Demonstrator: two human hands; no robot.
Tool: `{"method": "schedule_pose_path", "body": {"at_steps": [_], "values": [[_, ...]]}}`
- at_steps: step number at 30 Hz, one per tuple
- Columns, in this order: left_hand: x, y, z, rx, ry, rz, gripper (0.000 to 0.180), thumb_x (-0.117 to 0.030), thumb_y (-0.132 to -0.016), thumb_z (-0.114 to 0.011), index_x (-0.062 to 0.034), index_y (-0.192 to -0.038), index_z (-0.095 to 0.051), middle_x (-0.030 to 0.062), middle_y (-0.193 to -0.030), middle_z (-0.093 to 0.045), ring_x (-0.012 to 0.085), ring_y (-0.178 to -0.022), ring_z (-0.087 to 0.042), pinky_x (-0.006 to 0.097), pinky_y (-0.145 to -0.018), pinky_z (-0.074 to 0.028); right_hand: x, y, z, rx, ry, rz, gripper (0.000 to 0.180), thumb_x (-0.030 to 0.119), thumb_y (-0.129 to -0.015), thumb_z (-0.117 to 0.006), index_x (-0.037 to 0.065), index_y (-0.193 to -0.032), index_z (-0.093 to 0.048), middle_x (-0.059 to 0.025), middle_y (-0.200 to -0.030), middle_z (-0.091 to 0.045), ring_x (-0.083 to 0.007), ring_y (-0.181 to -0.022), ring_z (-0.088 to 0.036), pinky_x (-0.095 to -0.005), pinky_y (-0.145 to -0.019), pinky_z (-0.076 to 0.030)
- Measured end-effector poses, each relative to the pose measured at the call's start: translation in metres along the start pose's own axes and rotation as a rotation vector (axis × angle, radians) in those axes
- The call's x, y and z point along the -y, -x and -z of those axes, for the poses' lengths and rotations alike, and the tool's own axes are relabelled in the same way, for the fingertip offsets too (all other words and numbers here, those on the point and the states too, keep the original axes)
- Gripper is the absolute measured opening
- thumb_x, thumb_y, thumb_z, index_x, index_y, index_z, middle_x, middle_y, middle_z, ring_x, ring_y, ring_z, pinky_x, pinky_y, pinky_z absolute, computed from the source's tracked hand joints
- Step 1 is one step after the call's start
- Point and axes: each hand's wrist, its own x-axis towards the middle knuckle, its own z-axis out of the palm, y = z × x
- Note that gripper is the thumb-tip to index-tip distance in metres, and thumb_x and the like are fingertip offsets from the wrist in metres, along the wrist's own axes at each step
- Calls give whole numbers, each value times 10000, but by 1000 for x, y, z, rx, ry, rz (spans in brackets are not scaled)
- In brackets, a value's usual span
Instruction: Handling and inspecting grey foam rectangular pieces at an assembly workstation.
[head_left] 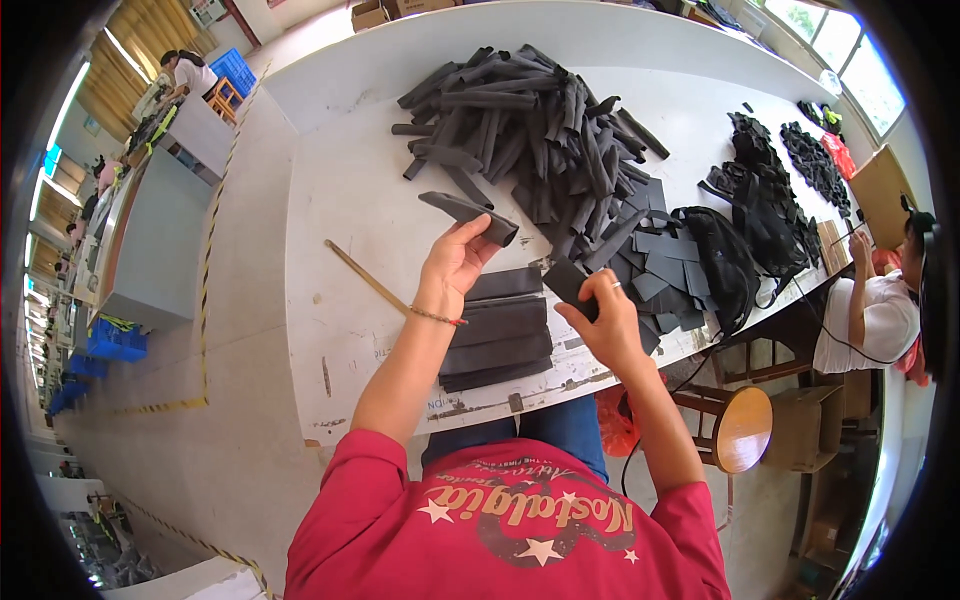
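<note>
My left grip (453, 262) pinches a dark tube (456, 208), my right grip (612, 325) a black panel (567, 281). I'd best keep the tube uncrushed.

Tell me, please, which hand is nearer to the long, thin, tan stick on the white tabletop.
Left. The left hand is just right of the stick; the right hand is considerably farther right.
</note>
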Motion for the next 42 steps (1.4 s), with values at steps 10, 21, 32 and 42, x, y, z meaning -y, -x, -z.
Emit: {"method": "schedule_pose_path", "body": {"at_steps": [10, 21, 32, 42], "values": [[1, 31, -28, 39, -141, -38, 234, -63, -893, -650, 49, -1091, -596, 164, -1078, -676, 219, -962, -675, 333, -891, -561, 27, -6, 9, -68, 49, 131, 447, 150, -806, -742, 35, -1166, -503, -156, -1036, -610, -338, -908, -537, -426, -793, -429], [6, 37, -38, 67, -143, -32, 227, -57, -874, -676, 22, -1072, -598, 178, -1066, -672, 234, -961, -679, 335, -858, -579, 19, -1, 4, -131, -13, 236, 321, 134, -775, -761, 5, -1016, -593, -162, -1048, -653, -331, -921, -584, -404, -763, -487], [10, 46, -42, 116, -165, 30, 261, -69, -870, -684, -5, -1108, -601, 162, -1075, -675, 225, -1006, -663, 344, -871, -556, 25, -12, 1, -340, 176, 317, 249, 62, -735, -760, 51, -972, -683, -60, -879, -683, -244, -793, -600, -368, -703, -461], [22, 85, -73, 78, -296, -220, 293, -18, -847, -698, 34, -1103, -564, 126, -967, -679, 176, -884, -673, 298, -789, -576, 42, -19, -8, -417, 359, 367, 385, 66, -729, -770, 30, -1090, -640, -84, -943, -664, -270, -838, -592, -384, -757, -438]]}}
